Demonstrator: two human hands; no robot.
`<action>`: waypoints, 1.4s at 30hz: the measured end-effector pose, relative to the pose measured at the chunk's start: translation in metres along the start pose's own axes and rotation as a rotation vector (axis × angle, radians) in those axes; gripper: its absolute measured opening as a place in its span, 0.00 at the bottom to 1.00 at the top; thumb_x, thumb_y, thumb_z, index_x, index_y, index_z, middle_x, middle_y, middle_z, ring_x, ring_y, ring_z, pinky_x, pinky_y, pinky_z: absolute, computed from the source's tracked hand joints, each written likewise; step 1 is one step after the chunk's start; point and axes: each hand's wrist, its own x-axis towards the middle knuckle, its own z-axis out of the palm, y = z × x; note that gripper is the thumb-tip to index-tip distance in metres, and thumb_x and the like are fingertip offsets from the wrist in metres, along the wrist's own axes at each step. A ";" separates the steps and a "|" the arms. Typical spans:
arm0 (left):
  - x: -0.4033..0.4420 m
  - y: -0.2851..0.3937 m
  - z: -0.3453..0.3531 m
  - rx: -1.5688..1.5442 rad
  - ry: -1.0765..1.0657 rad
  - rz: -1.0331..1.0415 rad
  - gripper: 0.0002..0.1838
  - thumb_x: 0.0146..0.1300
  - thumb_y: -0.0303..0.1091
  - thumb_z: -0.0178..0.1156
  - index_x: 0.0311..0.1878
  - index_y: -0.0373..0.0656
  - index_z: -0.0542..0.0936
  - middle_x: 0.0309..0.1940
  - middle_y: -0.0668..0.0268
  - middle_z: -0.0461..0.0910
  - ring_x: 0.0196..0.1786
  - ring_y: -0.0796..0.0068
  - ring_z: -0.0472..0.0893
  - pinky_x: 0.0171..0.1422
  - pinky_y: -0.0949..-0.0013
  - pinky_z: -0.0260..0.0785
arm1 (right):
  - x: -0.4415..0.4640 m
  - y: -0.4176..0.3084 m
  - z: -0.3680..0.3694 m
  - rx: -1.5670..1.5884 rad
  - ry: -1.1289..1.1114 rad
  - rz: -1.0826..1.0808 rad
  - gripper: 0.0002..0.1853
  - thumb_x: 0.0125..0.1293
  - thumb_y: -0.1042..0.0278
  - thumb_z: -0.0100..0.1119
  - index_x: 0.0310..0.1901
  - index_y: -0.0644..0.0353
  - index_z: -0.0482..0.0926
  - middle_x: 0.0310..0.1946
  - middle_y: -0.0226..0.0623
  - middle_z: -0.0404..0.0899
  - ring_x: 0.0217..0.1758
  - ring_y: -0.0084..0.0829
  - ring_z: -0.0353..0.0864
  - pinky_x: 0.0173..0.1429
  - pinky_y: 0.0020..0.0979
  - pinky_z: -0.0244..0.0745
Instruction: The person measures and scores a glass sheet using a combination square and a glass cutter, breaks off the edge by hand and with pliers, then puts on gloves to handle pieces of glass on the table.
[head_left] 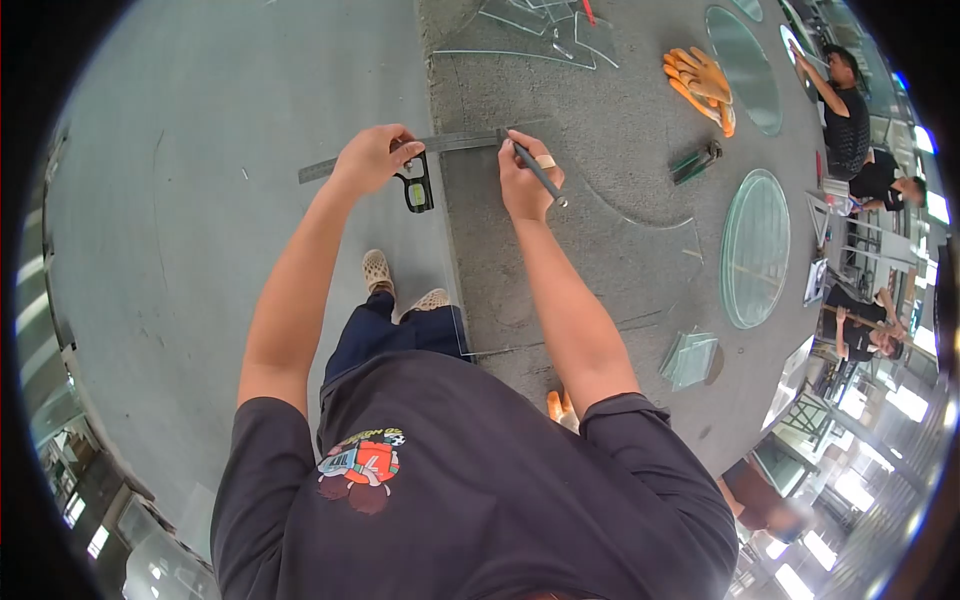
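dark short-sleeved T-shirt (480, 460) | multicoloured cartoon print (362, 470) | navy trousers (385, 335) | beige holed clogs (376, 270) | finger band (545, 161)

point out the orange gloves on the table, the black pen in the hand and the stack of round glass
orange gloves (702, 78): head view, upper glove
black pen (537, 170): head view, barrel
round glass stack (757, 245): head view, top pane

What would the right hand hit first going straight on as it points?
Likely the metal ruler, just ahead of the right hand. Depth is unclear from this one view, so fingertips may already be touching it.
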 end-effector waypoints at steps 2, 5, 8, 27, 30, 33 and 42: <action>0.000 -0.002 0.001 0.030 0.032 0.024 0.20 0.73 0.52 0.63 0.51 0.44 0.87 0.42 0.61 0.89 0.45 0.62 0.86 0.52 0.60 0.76 | -0.001 -0.001 0.001 0.001 0.016 -0.017 0.05 0.60 0.71 0.72 0.39 0.54 0.89 0.25 0.30 0.85 0.23 0.23 0.81 0.30 0.28 0.77; -0.002 0.002 -0.002 0.019 0.002 0.003 0.21 0.73 0.53 0.63 0.51 0.44 0.86 0.43 0.61 0.89 0.47 0.62 0.87 0.52 0.60 0.76 | 0.000 0.001 0.002 -0.006 0.007 -0.019 0.05 0.59 0.72 0.72 0.37 0.53 0.89 0.25 0.30 0.85 0.23 0.25 0.82 0.31 0.29 0.78; 0.003 -0.002 0.001 0.020 0.004 0.020 0.21 0.73 0.53 0.63 0.51 0.44 0.86 0.43 0.61 0.89 0.47 0.61 0.87 0.53 0.59 0.76 | 0.002 -0.001 0.001 -0.020 -0.035 0.007 0.04 0.59 0.71 0.71 0.37 0.54 0.88 0.26 0.32 0.86 0.25 0.28 0.84 0.33 0.30 0.79; -0.006 0.001 0.003 0.050 0.048 0.052 0.19 0.72 0.53 0.63 0.50 0.48 0.87 0.38 0.65 0.89 0.43 0.65 0.86 0.48 0.60 0.76 | 0.021 -0.031 -0.009 -0.043 -0.226 0.098 0.07 0.60 0.67 0.65 0.35 0.60 0.86 0.22 0.39 0.84 0.27 0.33 0.86 0.35 0.33 0.78; -0.008 0.003 0.001 0.041 0.038 0.054 0.19 0.72 0.53 0.63 0.50 0.48 0.87 0.37 0.66 0.89 0.42 0.65 0.86 0.47 0.61 0.76 | 0.022 -0.028 -0.009 -0.020 -0.215 0.072 0.06 0.60 0.68 0.65 0.35 0.61 0.86 0.22 0.39 0.84 0.26 0.32 0.85 0.35 0.33 0.78; -0.013 0.005 0.002 0.050 0.020 0.047 0.19 0.72 0.53 0.62 0.50 0.49 0.87 0.37 0.67 0.89 0.41 0.65 0.86 0.46 0.61 0.75 | 0.016 -0.030 -0.014 -0.004 -0.222 0.124 0.06 0.59 0.68 0.67 0.35 0.61 0.87 0.21 0.38 0.84 0.25 0.30 0.85 0.34 0.33 0.78; -0.038 0.001 0.022 0.018 0.032 0.060 0.18 0.73 0.52 0.62 0.48 0.47 0.87 0.35 0.65 0.89 0.40 0.62 0.86 0.45 0.58 0.75 | -0.003 -0.031 -0.033 -0.014 -0.266 0.121 0.05 0.62 0.71 0.65 0.35 0.62 0.85 0.22 0.35 0.84 0.24 0.28 0.83 0.33 0.31 0.76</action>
